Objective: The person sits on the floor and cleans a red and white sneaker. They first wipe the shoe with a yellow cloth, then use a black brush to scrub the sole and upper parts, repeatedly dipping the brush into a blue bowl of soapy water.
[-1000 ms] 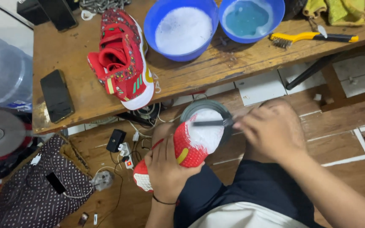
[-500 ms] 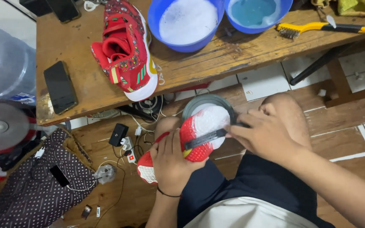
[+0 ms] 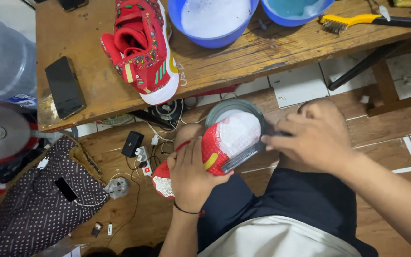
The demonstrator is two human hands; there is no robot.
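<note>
My left hand (image 3: 190,173) is wrapped around the middle of the red shoe (image 3: 205,154), fingers closed over its side and thumb behind, so the sole end is tipped up toward me and the foam-covered toe faces my other hand. I hold it over my lap, below the edge of the wooden table (image 3: 262,52), so the suds fall toward the floor and not onto the things on the tabletop. My right hand (image 3: 317,138) is curled shut around the handle of a dark brush (image 3: 243,157), whose long head lies across the lathered toe, touching it; the handle itself is mostly hidden under my fingers, so I cannot tell exactly how my thumb sits on it. Just behind the shoe stands a grey round container (image 3: 234,107) on the floor, near enough to catch drips. Up on the table the matching red shoe (image 3: 141,47) lies on its side, parked near the front edge. Beside it sits a blue basin (image 3: 215,21) full of white foam, near enough for a dip of the brush, with a second blue bowl (image 3: 293,9) of clearer water just beside that. A yellow-handled wire brush (image 3: 367,20) lies apart at the right, and a black phone (image 3: 64,93) rests well to the left, clear of the wet work.
</note>
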